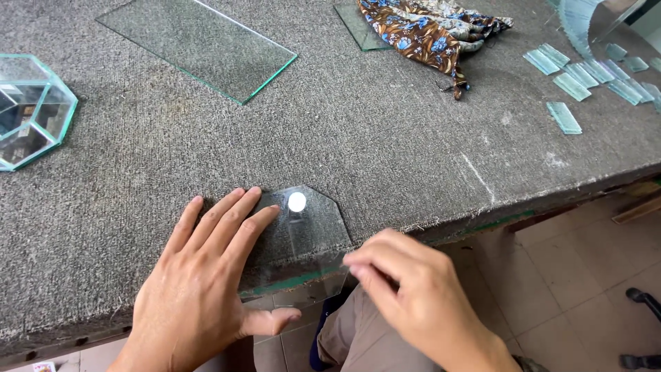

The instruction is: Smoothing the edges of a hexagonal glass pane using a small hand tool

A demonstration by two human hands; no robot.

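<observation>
A grey carpeted bench [385, 131] fills the view, its near edge running above a tiled floor [585, 275]. A small glass pane [310, 238] with clipped corners lies at that edge, its near part hanging out past the bench lip. The left hand [200, 289] lies flat and spread on the carpet, fingertips pressing the pane's left side, thumb under the bench edge. The right hand [413, 289] has its fingers pinched together at the pane's overhanging near-right edge; whether they clamp the glass I cannot tell.

Further out, a long glass sheet [200, 45] lies at the top left, a faceted glass box [31, 110] at the far left, a patterned cloth [427, 31] over another glass piece at the top, and small glass strips [585, 72] scattered top right. Bare carpet lies open between the pane and these.
</observation>
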